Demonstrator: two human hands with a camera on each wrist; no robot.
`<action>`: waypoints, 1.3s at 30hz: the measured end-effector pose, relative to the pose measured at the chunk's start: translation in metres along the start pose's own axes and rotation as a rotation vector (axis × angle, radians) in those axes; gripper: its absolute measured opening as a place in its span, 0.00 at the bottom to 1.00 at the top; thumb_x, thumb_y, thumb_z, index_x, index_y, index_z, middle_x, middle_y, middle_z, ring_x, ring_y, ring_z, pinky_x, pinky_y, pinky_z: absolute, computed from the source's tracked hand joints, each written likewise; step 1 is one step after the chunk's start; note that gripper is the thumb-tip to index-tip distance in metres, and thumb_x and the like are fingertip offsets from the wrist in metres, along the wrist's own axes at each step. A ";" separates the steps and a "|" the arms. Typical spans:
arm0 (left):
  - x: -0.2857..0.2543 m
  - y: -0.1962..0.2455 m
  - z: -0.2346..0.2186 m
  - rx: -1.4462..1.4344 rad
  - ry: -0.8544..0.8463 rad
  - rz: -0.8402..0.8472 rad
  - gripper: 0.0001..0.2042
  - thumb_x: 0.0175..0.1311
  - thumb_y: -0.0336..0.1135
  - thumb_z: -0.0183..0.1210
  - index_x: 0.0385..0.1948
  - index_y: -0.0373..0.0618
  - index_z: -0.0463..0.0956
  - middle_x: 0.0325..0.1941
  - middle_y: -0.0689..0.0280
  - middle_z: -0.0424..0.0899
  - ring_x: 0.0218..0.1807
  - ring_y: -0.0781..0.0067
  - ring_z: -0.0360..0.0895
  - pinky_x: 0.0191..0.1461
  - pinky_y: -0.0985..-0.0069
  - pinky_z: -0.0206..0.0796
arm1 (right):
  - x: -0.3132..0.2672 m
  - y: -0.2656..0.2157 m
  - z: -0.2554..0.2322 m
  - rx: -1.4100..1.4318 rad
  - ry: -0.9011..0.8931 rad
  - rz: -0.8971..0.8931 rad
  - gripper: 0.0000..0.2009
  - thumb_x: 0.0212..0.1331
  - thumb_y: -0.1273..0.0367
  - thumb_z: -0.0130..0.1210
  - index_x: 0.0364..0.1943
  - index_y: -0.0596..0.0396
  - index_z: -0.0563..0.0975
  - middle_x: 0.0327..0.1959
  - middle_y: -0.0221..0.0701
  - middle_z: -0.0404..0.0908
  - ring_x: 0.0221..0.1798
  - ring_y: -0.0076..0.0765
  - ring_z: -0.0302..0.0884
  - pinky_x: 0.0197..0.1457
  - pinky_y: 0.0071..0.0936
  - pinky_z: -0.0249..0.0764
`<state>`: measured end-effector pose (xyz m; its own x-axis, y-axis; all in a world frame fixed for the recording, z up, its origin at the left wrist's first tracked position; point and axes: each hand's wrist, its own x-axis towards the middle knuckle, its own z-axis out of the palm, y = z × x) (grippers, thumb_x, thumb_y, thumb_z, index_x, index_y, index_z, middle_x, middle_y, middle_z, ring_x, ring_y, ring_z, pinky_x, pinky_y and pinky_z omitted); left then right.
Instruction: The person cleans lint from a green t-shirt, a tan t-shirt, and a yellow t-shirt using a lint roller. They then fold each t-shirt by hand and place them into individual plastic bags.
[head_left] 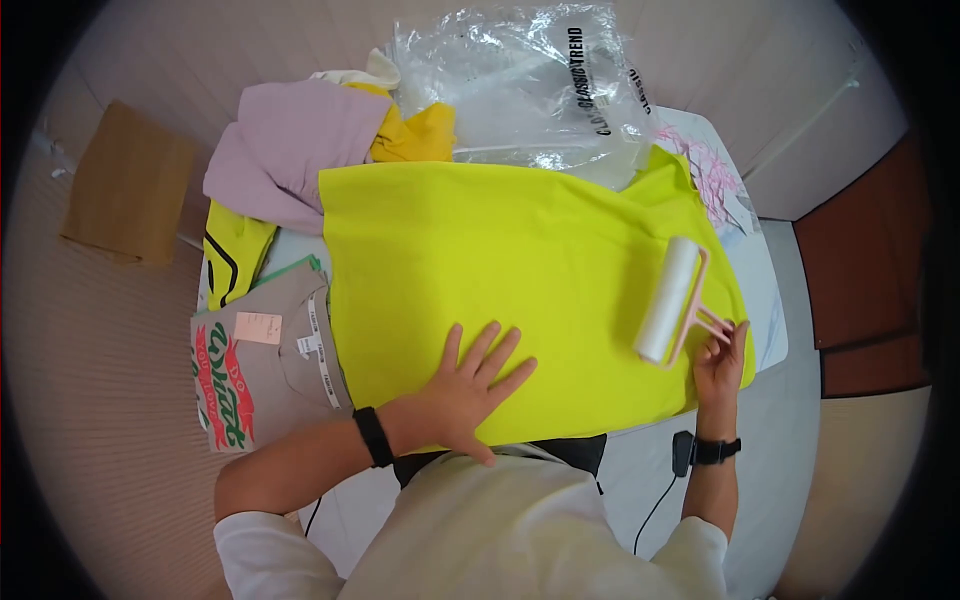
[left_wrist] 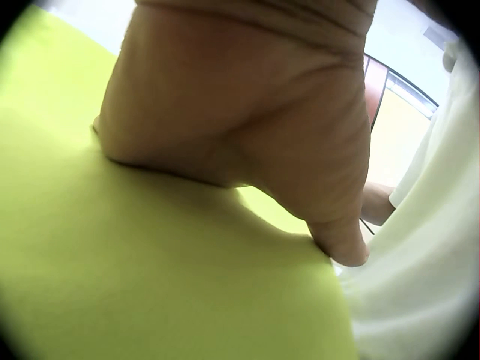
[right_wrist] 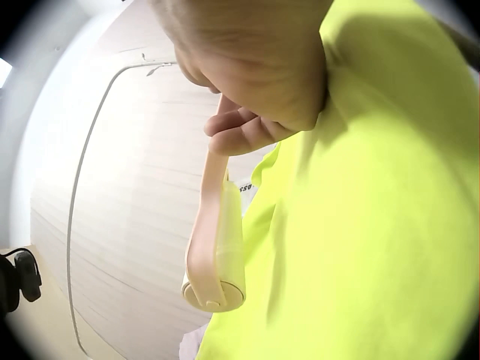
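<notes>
A bright yellow-green garment (head_left: 480,260) is spread wide over the table in the head view. My left hand (head_left: 468,388) rests on its near part, fingers straight and spread, thumb by the near edge. In the left wrist view the palm (left_wrist: 225,97) lies against the fabric. At the garment's right side, my right hand (head_left: 717,368) grips the pink handle of a lint roller (head_left: 668,300) with a white cylinder. The right wrist view shows curled fingers (right_wrist: 244,135) around that handle, with the roller (right_wrist: 232,255) beside the yellow-green cloth.
Left of the garment lies a grey printed T-shirt (head_left: 268,350) with a tag. Behind it are a yellow printed garment (head_left: 232,250) and a heap of lilac cloth (head_left: 290,140). Clear plastic bags (head_left: 500,90) lie at the back, pink strings (head_left: 708,170) at the right.
</notes>
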<state>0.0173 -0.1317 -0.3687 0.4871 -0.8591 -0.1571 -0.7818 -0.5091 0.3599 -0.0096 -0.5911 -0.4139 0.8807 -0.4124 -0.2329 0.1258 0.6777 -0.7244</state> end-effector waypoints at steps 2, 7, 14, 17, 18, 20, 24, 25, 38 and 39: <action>-0.005 0.013 0.005 -0.019 0.022 0.014 0.68 0.42 0.86 0.58 0.83 0.46 0.48 0.86 0.38 0.38 0.85 0.29 0.33 0.74 0.18 0.24 | -0.015 -0.006 -0.010 -0.023 0.029 -0.035 0.18 0.77 0.49 0.53 0.41 0.48 0.78 0.29 0.24 0.76 0.25 0.18 0.69 0.28 0.18 0.73; -0.013 0.053 0.013 -0.116 -0.024 -0.041 0.59 0.51 0.77 0.62 0.82 0.50 0.52 0.86 0.42 0.40 0.86 0.33 0.35 0.74 0.19 0.27 | -0.047 -0.016 -0.033 -0.043 0.111 -0.081 0.18 0.78 0.49 0.51 0.41 0.49 0.79 0.29 0.25 0.77 0.24 0.18 0.70 0.27 0.17 0.72; -0.028 0.059 0.031 -0.310 0.331 -0.209 0.45 0.62 0.63 0.65 0.76 0.44 0.63 0.84 0.42 0.51 0.84 0.36 0.46 0.79 0.30 0.35 | -0.053 -0.048 0.006 0.080 -0.036 -0.078 0.19 0.79 0.51 0.50 0.41 0.52 0.79 0.28 0.26 0.79 0.23 0.17 0.68 0.25 0.16 0.70; -0.040 0.055 0.025 -0.163 0.469 -0.452 0.43 0.62 0.61 0.66 0.74 0.42 0.65 0.82 0.42 0.54 0.82 0.37 0.50 0.79 0.31 0.38 | -0.049 -0.046 0.080 0.029 -0.258 -0.051 0.21 0.81 0.49 0.47 0.41 0.52 0.78 0.25 0.23 0.72 0.21 0.16 0.63 0.25 0.17 0.65; -0.044 0.053 0.026 -0.147 0.498 -0.531 0.43 0.62 0.60 0.66 0.74 0.41 0.66 0.82 0.41 0.54 0.82 0.37 0.51 0.79 0.31 0.38 | -0.049 -0.038 0.102 0.005 -0.278 -0.009 0.22 0.81 0.49 0.45 0.40 0.52 0.78 0.25 0.22 0.71 0.21 0.16 0.62 0.25 0.17 0.64; -0.050 0.053 0.028 -0.130 0.526 -0.607 0.43 0.61 0.60 0.66 0.73 0.40 0.66 0.82 0.41 0.54 0.82 0.37 0.51 0.79 0.31 0.39 | -0.045 -0.011 0.133 -0.150 -0.299 0.038 0.23 0.82 0.48 0.42 0.39 0.52 0.77 0.24 0.22 0.70 0.20 0.17 0.61 0.24 0.19 0.62; -0.058 0.064 0.037 -0.139 0.544 -0.624 0.43 0.59 0.59 0.68 0.70 0.37 0.68 0.80 0.41 0.56 0.81 0.36 0.51 0.78 0.31 0.40 | -0.055 0.073 0.202 -0.330 -0.286 0.186 0.21 0.82 0.51 0.44 0.39 0.53 0.75 0.27 0.28 0.76 0.20 0.20 0.68 0.24 0.23 0.73; -0.059 0.066 0.039 -0.144 0.557 -0.629 0.42 0.59 0.59 0.68 0.69 0.37 0.69 0.79 0.41 0.58 0.81 0.35 0.52 0.78 0.31 0.40 | -0.061 0.090 0.219 -0.353 -0.333 0.186 0.21 0.82 0.51 0.45 0.40 0.54 0.75 0.27 0.29 0.77 0.22 0.21 0.71 0.26 0.23 0.77; -0.063 0.076 0.052 -0.062 0.582 -0.632 0.40 0.52 0.63 0.70 0.62 0.44 0.75 0.72 0.45 0.67 0.78 0.39 0.58 0.79 0.36 0.44 | -0.014 0.156 0.252 -0.780 -0.531 -0.013 0.10 0.75 0.62 0.58 0.38 0.50 0.75 0.25 0.22 0.74 0.22 0.15 0.67 0.22 0.20 0.62; -0.064 0.077 0.054 -0.061 0.587 -0.623 0.40 0.52 0.63 0.70 0.63 0.44 0.75 0.72 0.45 0.68 0.78 0.40 0.58 0.79 0.37 0.44 | 0.003 0.153 0.251 -0.779 -0.486 -0.023 0.10 0.75 0.62 0.59 0.37 0.50 0.75 0.24 0.22 0.73 0.20 0.15 0.65 0.21 0.19 0.60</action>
<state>-0.0944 -0.1189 -0.3805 0.9563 -0.2492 0.1532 -0.2911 -0.8609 0.4173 0.1271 -0.3363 -0.3630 0.9991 -0.0004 -0.0422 -0.0422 -0.0017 -0.9991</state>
